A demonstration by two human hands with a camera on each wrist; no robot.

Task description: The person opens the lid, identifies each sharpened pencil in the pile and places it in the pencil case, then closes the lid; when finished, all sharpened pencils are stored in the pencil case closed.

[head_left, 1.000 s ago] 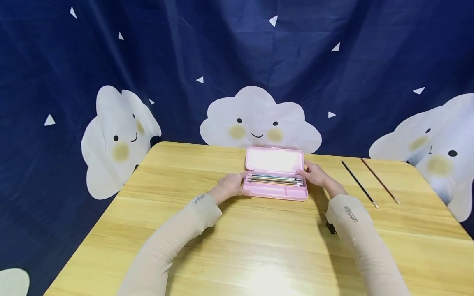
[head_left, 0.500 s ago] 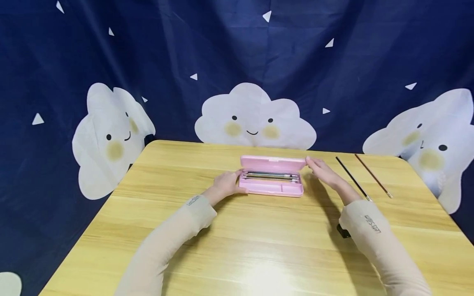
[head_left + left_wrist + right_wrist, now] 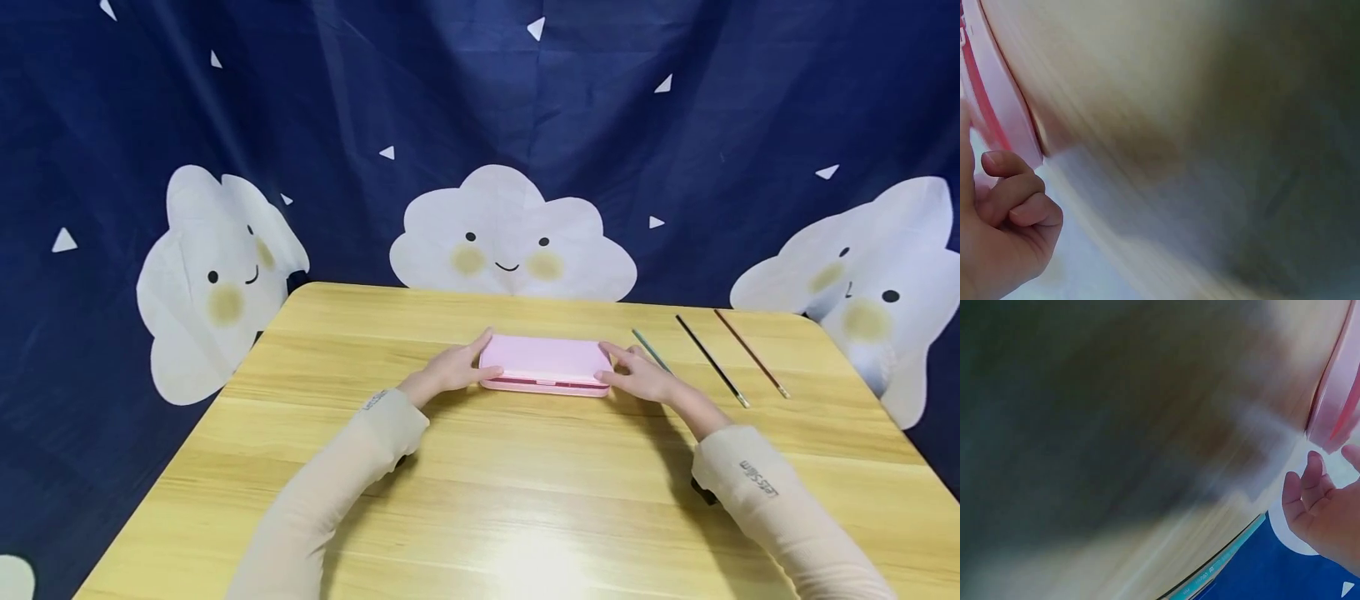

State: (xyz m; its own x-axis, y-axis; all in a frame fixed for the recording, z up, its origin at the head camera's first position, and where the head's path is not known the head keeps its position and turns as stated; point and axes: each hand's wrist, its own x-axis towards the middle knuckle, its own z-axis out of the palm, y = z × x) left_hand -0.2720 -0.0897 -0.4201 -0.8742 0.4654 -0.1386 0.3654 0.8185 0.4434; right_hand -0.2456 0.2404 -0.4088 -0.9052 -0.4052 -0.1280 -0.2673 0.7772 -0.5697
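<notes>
A pink pencil case [image 3: 546,358] lies on the table with its lid lowered and a dark pink gap along the front. My left hand [image 3: 452,367] holds its left end, thumb on the lid's front corner and a finger at the back corner. At the right end my right hand [image 3: 641,375] spans the lid the same way. In the left wrist view, the other fingers of the left hand [image 3: 1007,231] are curled below the case [image 3: 1007,94]. The right wrist view has the right hand [image 3: 1325,506] beside the case [image 3: 1335,394]. The lid hides the pencils inside.
To the right lie a black pencil [image 3: 711,360], a reddish-brown pencil [image 3: 752,353] and a green pencil [image 3: 651,348], partly hidden by the right arm. The wooden table [image 3: 480,500] ends at a dark blue curtain [image 3: 480,83] with clouds.
The lid has swung down from upright over the pencils. My right hand moved with it and now holds the right end; the left hand's thumb has come onto the lid. The green pencil has come into view.
</notes>
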